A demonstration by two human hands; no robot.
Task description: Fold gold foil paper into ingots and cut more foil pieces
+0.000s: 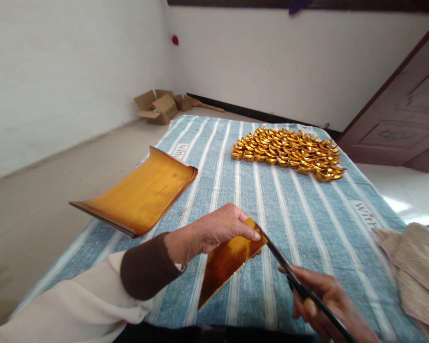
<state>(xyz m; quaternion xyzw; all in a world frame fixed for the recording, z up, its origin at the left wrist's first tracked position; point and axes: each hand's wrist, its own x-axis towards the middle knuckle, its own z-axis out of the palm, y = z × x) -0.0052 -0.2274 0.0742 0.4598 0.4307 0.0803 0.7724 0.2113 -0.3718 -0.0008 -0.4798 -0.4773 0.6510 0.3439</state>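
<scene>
My left hand (227, 231) is closed on a folded sheet of shiny gold foil paper (223, 271), its thumb pressed on the paper near the top right corner. The paper slants down toward me and ends in a sharp lower corner. In my right hand (325, 290) is a long, dark tool that looks like a pair of scissors (279, 257), seen nearly edge-on. Its thin tip meets the right edge of the paper, close to my left thumb. How far its blades are apart cannot be made out.
A curled stack of gold paper sheets (139, 190) lies on the table's left side. Many folded gold foil ingots (289, 150) stand in rows at the far right. A blue-and-white striped cloth (207, 190) covers the table. A beige towel (418, 271) lies at right; an open cardboard box (160, 109) stands behind.
</scene>
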